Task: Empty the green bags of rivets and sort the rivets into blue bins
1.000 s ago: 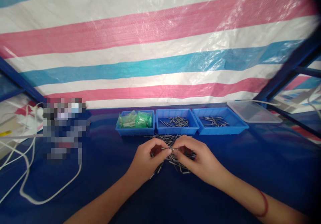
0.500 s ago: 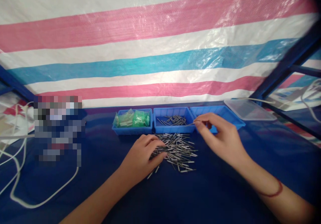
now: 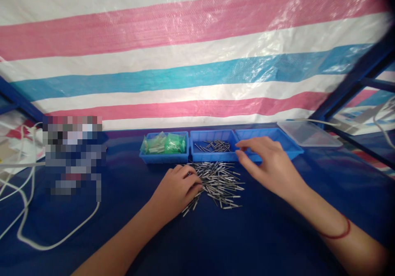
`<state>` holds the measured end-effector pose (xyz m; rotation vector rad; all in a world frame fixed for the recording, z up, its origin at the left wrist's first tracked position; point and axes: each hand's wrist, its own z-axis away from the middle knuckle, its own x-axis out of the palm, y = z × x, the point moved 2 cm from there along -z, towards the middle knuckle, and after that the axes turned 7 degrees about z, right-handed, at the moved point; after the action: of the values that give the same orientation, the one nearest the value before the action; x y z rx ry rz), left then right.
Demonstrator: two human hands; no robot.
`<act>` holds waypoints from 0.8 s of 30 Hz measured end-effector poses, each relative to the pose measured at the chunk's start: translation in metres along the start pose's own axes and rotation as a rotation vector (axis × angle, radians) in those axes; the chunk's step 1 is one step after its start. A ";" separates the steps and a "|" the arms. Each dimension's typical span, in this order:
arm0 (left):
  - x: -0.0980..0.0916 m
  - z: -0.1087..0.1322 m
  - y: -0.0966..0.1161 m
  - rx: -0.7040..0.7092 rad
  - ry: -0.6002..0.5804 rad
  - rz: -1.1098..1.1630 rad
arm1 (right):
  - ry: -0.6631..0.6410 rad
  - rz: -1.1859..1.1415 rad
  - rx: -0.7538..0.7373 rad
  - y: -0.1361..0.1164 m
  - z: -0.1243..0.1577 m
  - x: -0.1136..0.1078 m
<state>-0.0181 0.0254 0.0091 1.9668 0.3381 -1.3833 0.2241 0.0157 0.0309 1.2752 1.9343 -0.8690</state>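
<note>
A loose pile of thin metal blind rivets [image 3: 220, 183] lies on the dark blue table. My left hand [image 3: 177, 189] rests on the pile's left side, its thumb and fingers drawn together on rivets there; the fingertips are partly hidden. Behind the pile, more rivets [image 3: 218, 146] lie in the middle blue bin [image 3: 212, 157]. My right hand [image 3: 271, 164] hovers at that bin's right end, in front of the right blue bin [image 3: 288, 142]. Its thumb and index finger are apart, with nothing visible between them.
The left blue bin [image 3: 163, 158] holds green and clear plastic packets [image 3: 174, 144]. A translucent lid [image 3: 310, 134] lies behind on the right. White cables [image 3: 58, 243] loop across the table's left side beside a blurred patch. Striped sheeting [image 3: 185, 61] hangs behind, between blue frame posts.
My right hand has let go of a rivet at the middle bin, and its fingers have parted. The thumb and fingers of my left hand have closed together on the pile.
</note>
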 end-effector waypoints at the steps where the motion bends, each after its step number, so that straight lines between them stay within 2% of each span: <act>1: 0.001 0.000 0.000 -0.014 0.009 -0.002 | -0.048 -0.030 -0.065 -0.009 0.002 0.002; 4: 0.001 -0.001 0.000 -0.049 0.042 0.011 | -0.195 -0.117 -0.232 -0.030 0.009 0.011; 7: 0.000 -0.002 -0.002 -0.078 0.094 0.076 | -0.262 -0.204 -0.294 -0.042 0.014 0.020; 13: 0.001 -0.002 0.002 -0.083 0.198 0.324 | -0.272 -0.374 -0.236 -0.050 0.020 0.032; 19: 0.007 0.002 0.009 -0.205 0.351 0.552 | -0.291 -0.549 -0.167 -0.057 0.021 0.032; 24: 0.006 0.002 0.011 -0.264 0.349 0.611 | -0.292 -0.582 -0.171 -0.060 0.020 0.029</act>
<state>-0.0107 0.0148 0.0079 1.8651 0.0549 -0.5804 0.1624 -0.0044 0.0064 0.4475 2.1057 -1.0683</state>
